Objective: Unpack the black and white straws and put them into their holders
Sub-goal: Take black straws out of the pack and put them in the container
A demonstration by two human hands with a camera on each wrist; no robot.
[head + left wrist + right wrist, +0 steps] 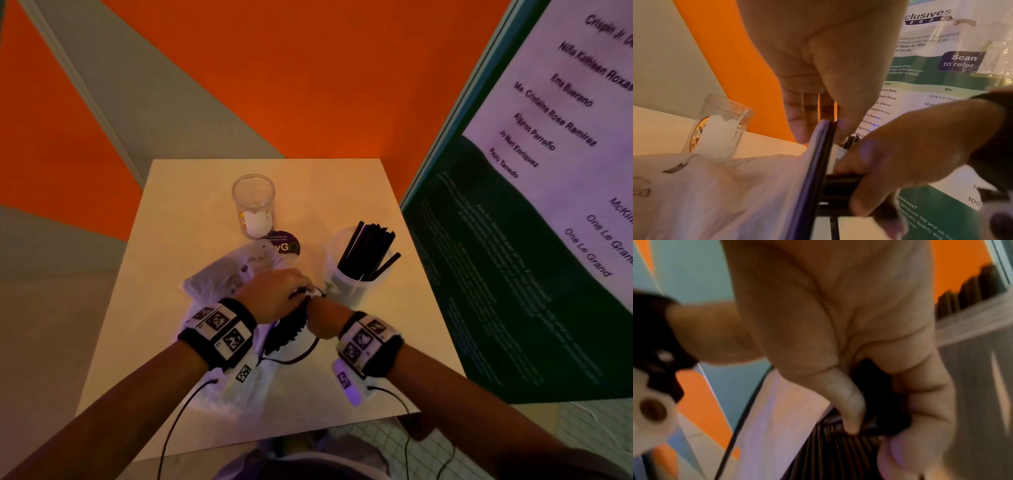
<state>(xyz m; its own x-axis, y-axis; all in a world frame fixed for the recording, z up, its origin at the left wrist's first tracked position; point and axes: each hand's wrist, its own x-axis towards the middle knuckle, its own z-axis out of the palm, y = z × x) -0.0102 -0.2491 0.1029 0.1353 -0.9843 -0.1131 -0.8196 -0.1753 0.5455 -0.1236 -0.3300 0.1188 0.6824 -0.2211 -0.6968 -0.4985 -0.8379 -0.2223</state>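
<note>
On the pale table (342,192) my two hands meet over a pack of black straws (289,330). My left hand (274,294) pinches the pack's thin plastic edge (824,146) between thumb and fingers (797,126). My right hand (323,318) is curled round the bundle of black straws (849,454). A frosted cup (356,287) to the right holds several black straws (370,246). A clear jar (253,195) with something white in its bottom stands at the back. A pack of white straws (226,274) lies under my left wrist.
A large printed poster board (513,240) stands close along the table's right side. A round purple label (286,246) lies between the jar and the white pack. Wrist-camera cables (294,358) trail over the near part of the table. An orange and grey wall rises behind.
</note>
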